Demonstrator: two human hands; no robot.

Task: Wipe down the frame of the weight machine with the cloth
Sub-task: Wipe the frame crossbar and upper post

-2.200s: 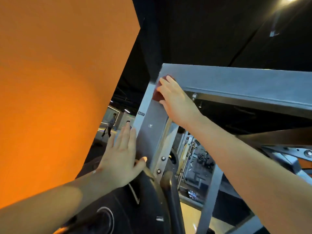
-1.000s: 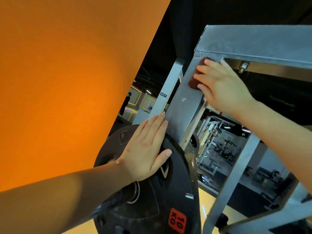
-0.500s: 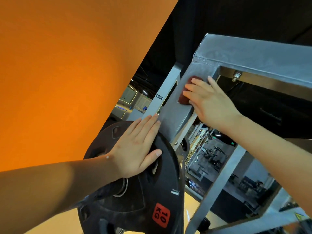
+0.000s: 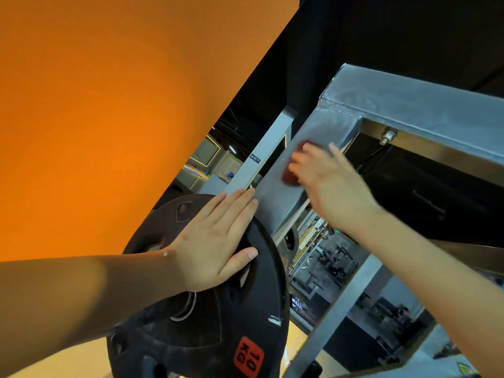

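Note:
The grey steel frame [image 4: 409,105] of the weight machine runs from a welded upper corner down along a slanted upright [image 4: 275,203]. My right hand [image 4: 330,184] presses a dark red cloth [image 4: 290,173] flat against that upright, a little below the corner; most of the cloth is hidden under my fingers, and the hand is motion-blurred. My left hand [image 4: 215,241] lies flat with straight fingers on a black weight plate [image 4: 207,323] marked 10 KG, its fingertips at the upright's lower part.
An orange wall [image 4: 109,118] fills the left side. A bolt [image 4: 387,137] sticks out under the frame's top beam. A second grey post [image 4: 343,304] slants down at the right. Other gym machines stand behind the frame, lower right.
My right hand has slid the cloth down the upright, away from the top corner. My left hand keeps resting on the weight plate. The view has tilted downward.

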